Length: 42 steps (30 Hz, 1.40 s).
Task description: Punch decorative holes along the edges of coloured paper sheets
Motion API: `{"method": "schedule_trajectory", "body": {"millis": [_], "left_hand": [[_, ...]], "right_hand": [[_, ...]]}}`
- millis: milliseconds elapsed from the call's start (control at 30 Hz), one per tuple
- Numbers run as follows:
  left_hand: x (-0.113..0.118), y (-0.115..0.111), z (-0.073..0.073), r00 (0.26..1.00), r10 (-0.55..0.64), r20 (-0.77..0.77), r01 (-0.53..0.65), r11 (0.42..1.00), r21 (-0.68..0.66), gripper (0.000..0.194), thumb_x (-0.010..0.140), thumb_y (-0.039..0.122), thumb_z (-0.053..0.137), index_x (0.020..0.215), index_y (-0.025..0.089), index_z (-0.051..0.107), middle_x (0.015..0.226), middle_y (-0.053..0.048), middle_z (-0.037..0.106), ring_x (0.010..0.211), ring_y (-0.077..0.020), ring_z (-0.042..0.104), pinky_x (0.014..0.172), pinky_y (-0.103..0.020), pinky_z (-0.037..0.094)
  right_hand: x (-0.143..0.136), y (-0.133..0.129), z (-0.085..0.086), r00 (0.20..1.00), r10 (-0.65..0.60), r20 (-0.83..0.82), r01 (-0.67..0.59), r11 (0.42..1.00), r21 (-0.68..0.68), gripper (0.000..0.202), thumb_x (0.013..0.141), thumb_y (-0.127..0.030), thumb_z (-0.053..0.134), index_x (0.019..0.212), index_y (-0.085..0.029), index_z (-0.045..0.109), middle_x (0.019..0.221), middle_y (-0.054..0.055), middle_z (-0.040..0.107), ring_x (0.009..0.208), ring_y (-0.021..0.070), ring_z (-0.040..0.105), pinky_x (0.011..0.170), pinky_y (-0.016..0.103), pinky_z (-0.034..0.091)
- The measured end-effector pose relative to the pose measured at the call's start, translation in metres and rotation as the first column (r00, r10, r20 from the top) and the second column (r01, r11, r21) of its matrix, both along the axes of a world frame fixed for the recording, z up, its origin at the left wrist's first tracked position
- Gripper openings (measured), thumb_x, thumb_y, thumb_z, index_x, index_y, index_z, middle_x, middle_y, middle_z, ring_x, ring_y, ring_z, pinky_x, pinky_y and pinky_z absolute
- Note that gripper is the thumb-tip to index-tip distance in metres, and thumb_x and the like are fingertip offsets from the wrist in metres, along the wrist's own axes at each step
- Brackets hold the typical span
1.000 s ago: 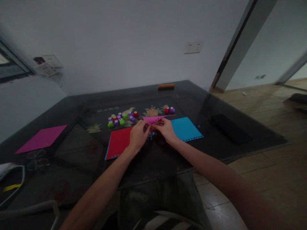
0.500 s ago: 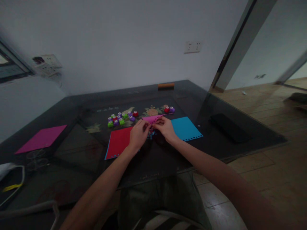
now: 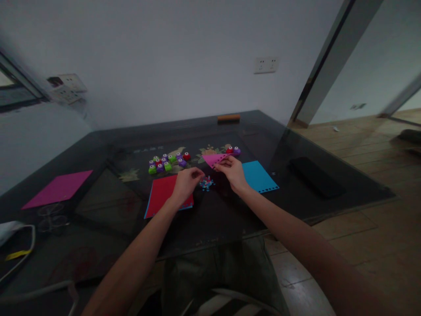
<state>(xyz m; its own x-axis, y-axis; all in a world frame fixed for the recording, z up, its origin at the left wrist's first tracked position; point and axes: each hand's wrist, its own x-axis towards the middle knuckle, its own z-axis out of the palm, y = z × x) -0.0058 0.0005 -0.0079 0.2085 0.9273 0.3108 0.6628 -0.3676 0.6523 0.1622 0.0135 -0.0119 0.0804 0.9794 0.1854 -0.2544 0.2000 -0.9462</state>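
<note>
Pink sheet (image 3: 211,159) raised in the right hand (image 3: 233,172), left hand (image 3: 187,181) beside the scraps

The pink sheet is above the middle of the dark tabletop (image 3: 220,219), bent, with a row of small holes along one edge. Thumb and fingers of the right hand close on that holed edge, pinching it. The left hand is apart from the sheet, its fingertips drawn close to the thumb; whether anything sits between them cannot be told. Just beside those fingertips lies a small pile of blue, red and white scraps (image 3: 207,184).

Below the left wrist is a red sheet (image 3: 162,193), with blue showing along its edges. Near the right wrist lies a blue sheet (image 3: 258,175), holes along its near edge. A cluster of small coloured pieces (image 3: 167,164) with round white tops stands beyond the red sheet.
</note>
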Motion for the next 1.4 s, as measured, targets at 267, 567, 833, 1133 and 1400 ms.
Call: {"method": "schedule_trajectory", "body": {"millis": [267, 567, 833, 1133, 1400], "left_hand": [[-0.001, 0.002, -0.011, 0.986, -0.041, -0.160, 0.040, 0.999, -0.008, 0.011, 0.072, 0.018, 0.057, 0.076, 0.019, 0.067, 0.074, -0.004, 0.068, 0.067, -0.0173, 0.061, 0.061, -0.027, 0.044], [-0.004, 0.001, -0.007, 0.979, -0.095, -0.181, 0.099, 0.995, 0.010, 0.019, 0.073, 0.012, 0.054, 0.083, 0.021, 0.068, 0.083, -0.005, 0.068, 0.077, -0.0192, 0.061, 0.071, -0.031, 0.046], [-0.006, 0.006, 0.000, 1.000, 0.013, 0.018, -0.014, 0.999, 0.049, 0.019, 0.076, 0.013, 0.051, 0.086, 0.020, 0.066, 0.086, -0.005, 0.068, 0.080, -0.0182, 0.062, 0.073, -0.031, 0.047], [-0.005, 0.011, -0.002, 0.883, -0.018, 0.469, 0.133, 0.968, -0.213, 0.019, 0.076, 0.023, 0.053, 0.088, 0.014, 0.064, 0.080, -0.006, 0.068, 0.074, -0.0165, 0.063, 0.070, -0.029, 0.048], [0.004, 0.007, 0.004, 0.435, 0.198, 0.878, 0.297, 0.890, -0.347, 0.035, 0.085, 0.044, 0.043, 0.092, 0.014, 0.060, 0.090, -0.010, 0.066, 0.082, -0.0165, 0.062, 0.072, -0.028, 0.050]], "right_hand": [[0.000, 0.000, 0.000, 1.000, 0.005, 0.003, -0.005, 1.000, -0.004, 0.029, 0.054, -0.024, 0.073, 0.073, -0.018, 0.051, 0.066, -0.001, 0.060, 0.063, 0.0146, 0.059, 0.066, 0.032, 0.050], [0.001, 0.003, -0.003, 1.000, 0.007, 0.021, -0.007, 1.000, 0.005, 0.030, 0.054, -0.024, 0.073, 0.077, -0.018, 0.053, 0.067, -0.001, 0.059, 0.064, 0.0145, 0.059, 0.068, 0.033, 0.050], [0.001, 0.000, 0.002, 1.000, 0.028, -0.001, -0.027, 0.998, 0.051, 0.029, 0.056, -0.024, 0.073, 0.076, -0.019, 0.053, 0.068, -0.001, 0.059, 0.064, 0.0147, 0.059, 0.069, 0.033, 0.050], [0.000, -0.005, 0.007, 0.997, 0.071, 0.009, -0.072, 0.994, 0.078, 0.031, 0.055, -0.025, 0.074, 0.076, -0.020, 0.052, 0.071, -0.001, 0.060, 0.069, 0.0151, 0.060, 0.070, 0.032, 0.050], [-0.004, -0.009, 0.008, 0.975, 0.216, 0.059, -0.219, 0.973, 0.066, 0.035, 0.052, -0.024, 0.076, 0.081, -0.020, 0.056, 0.071, -0.001, 0.061, 0.067, 0.0146, 0.059, 0.070, 0.032, 0.050]]}}
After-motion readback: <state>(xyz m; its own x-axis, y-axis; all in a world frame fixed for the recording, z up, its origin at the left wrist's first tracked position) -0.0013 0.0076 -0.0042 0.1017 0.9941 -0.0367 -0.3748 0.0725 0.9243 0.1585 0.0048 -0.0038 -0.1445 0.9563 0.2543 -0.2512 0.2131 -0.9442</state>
